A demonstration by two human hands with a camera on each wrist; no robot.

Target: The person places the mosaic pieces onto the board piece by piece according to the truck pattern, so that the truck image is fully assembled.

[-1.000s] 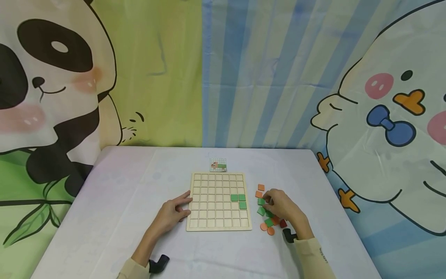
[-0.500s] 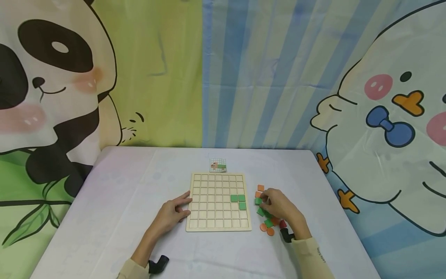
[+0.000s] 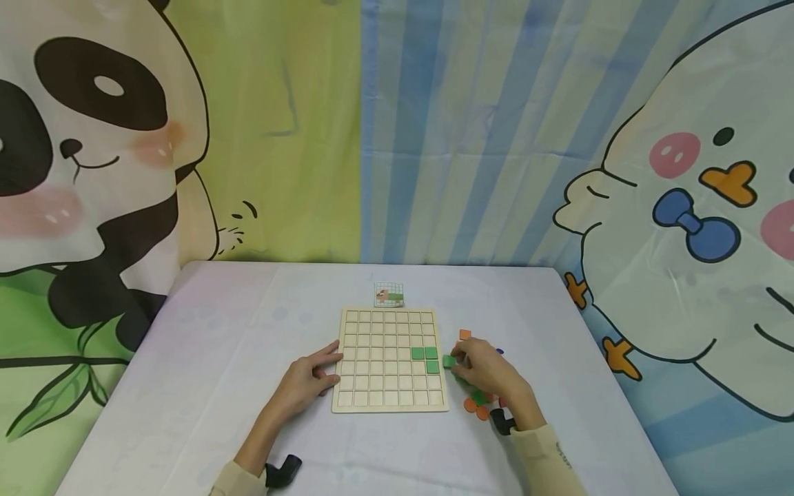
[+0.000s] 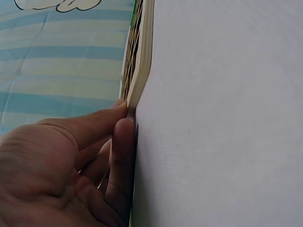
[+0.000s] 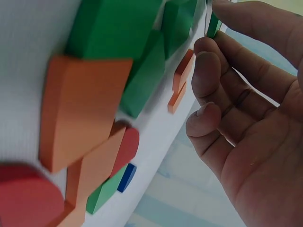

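A wooden grid board (image 3: 374, 397) lies on the table, with three green square tiles (image 3: 418, 353) set in its right-hand cells. My left hand (image 3: 302, 379) is at the board's left edge, thumb and index fingertip touching the rim; in the left wrist view the fingertips meet the board's edge (image 4: 142, 66). My right hand (image 3: 491, 367) pinches a green square tile (image 3: 449, 361) just right of the board. That tile shows only as a narrow green sliver between thumb and finger in the right wrist view. Under the hand, loose pieces are partly hidden.
Beside the board lie several loose pieces: an orange square (image 3: 465, 334), orange discs (image 3: 470, 405), green tiles (image 5: 113, 28), red pieces (image 5: 28, 194) and a blue piece (image 5: 127, 178). Behind the board lies a small pattern card (image 3: 389, 295). Printed curtains hang past the table's far edge.
My right hand has moved left from the pile towards the board, with a green tile in its fingertips. A blue piece now shows behind it. The left hand stays put.
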